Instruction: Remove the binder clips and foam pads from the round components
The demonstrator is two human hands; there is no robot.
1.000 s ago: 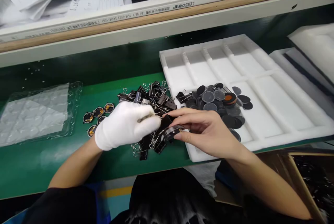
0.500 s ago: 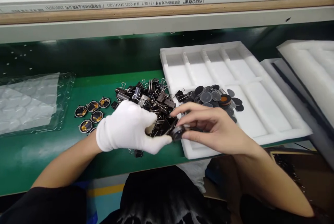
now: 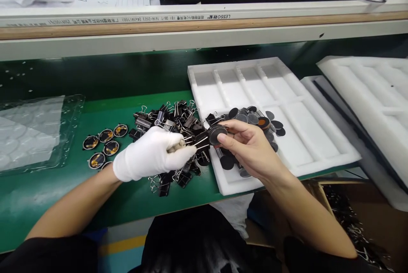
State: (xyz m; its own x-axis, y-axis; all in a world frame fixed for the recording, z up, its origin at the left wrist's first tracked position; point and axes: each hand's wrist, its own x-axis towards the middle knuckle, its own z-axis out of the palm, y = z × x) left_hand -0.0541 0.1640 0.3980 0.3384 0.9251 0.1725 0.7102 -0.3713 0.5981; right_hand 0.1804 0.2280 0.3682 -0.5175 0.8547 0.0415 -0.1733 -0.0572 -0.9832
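Note:
My left hand, in a white glove, pinches the wire handles of a black binder clip. The clip's jaw end meets the edge of a dark round disc; I cannot tell whether it grips the disc. Bare fingers of my right hand hold that disc by its edge, the thumb on its near face. Beneath and behind my left hand lies a heap of black binder clips. Past my right hand, loose dark and clear discs are piled on a white foam tray.
Several round rimmed pieces with gold-coloured parts lie on the green table at left, near a clear plastic tray. More foam trays lean at right. A box of clips sits below the table edge.
The disc has turned its flat face more toward me, and both hands have come up a little in view. Now the clip's handles show clearly between my left fingers.

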